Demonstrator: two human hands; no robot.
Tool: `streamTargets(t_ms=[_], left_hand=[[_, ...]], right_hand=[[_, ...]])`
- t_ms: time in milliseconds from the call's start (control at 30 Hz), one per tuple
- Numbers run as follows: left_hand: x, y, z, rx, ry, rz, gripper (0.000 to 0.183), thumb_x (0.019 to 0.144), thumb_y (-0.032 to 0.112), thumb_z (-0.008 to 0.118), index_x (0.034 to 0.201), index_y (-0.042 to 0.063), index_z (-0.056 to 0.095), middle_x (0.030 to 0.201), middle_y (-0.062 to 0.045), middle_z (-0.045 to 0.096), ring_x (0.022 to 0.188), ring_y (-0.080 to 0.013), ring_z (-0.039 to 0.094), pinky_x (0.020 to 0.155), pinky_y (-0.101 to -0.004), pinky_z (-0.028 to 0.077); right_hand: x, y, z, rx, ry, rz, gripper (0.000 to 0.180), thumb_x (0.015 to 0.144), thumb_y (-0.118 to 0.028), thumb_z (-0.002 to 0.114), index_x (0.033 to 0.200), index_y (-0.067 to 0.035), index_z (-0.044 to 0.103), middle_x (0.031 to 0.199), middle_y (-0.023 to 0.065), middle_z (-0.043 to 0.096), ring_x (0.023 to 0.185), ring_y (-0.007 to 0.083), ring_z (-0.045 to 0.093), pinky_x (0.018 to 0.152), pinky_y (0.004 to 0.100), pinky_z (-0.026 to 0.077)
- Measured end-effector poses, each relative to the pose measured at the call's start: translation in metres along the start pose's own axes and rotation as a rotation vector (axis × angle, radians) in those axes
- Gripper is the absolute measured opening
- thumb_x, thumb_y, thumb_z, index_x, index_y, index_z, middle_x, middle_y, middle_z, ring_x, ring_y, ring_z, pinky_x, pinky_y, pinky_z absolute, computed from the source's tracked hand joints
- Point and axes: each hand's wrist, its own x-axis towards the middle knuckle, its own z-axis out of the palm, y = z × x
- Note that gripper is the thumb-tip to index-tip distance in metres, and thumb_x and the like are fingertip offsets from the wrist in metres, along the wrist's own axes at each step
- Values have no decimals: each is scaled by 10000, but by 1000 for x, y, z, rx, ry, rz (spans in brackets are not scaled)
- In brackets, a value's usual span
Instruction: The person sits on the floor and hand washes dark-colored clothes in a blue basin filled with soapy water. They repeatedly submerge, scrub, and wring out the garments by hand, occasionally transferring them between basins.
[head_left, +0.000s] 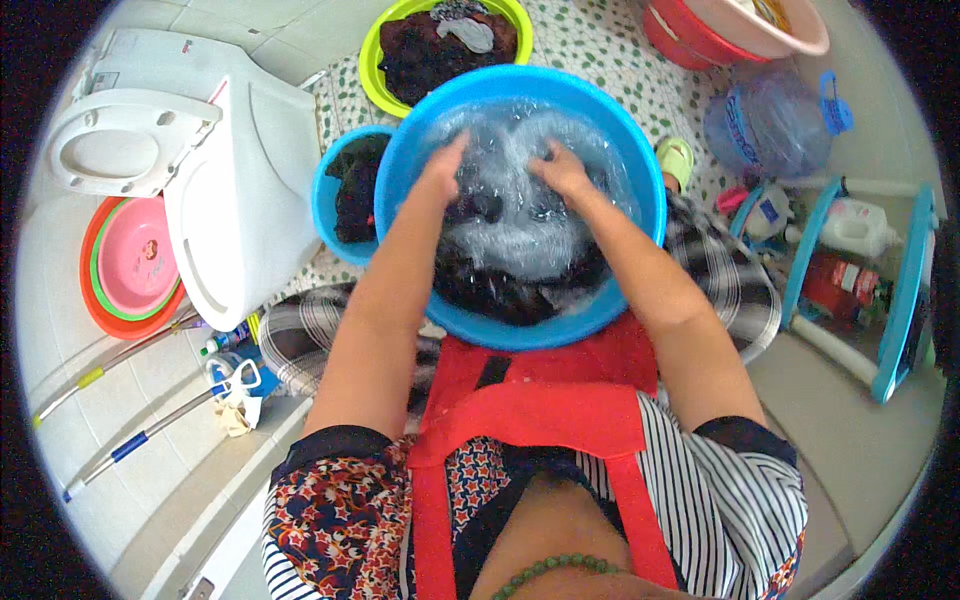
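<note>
A large blue plastic basin (517, 339) stands in front of me, holding churned, sudsy water and dark wet cloth (495, 292). My left hand (448, 166) is at the water's surface on the left side, its fingers pointing away from me and partly blurred. On the right, my right hand (559, 171) has its fingers bent at the water, above the submerged cloth. Whether either hand grips any cloth cannot be made out. A smaller blue basin (324, 225) with dark cloth touches the large one at left. Behind it, a yellow-green basin (369, 71) carries dark and grey clothes.
A white toilet (277, 142) and stacked plastic basins (139, 259) are at left, near two long handles (127, 448). To the right are a large clear water bottle (772, 124), a blue-and-white rack (896, 292) with bottles, and pink and red basins (697, 45) at the top.
</note>
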Motion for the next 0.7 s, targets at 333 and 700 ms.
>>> streamTargets(t_ms=[333, 700], left_hand=[[-152, 56, 36, 84, -300, 354, 343, 833, 187, 622, 1148, 74, 545, 1089, -87, 608, 970, -231, 592, 851, -394, 475], [-289, 110, 92, -289, -452, 193, 229, 879, 176, 516, 877, -35, 607, 848, -175, 655, 756, -316, 634, 729, -429, 537]], right_hand=[[-78, -42, -61, 206, -112, -43, 337, 803, -239, 653, 1080, -53, 606, 921, 99, 658, 828, 191, 615, 764, 339, 466], [-176, -85, -86, 273, -9, -566, 660, 668, -19, 600, 1297, -113, 422, 1289, 65, 473, 1209, 231, 433, 959, 367, 365]])
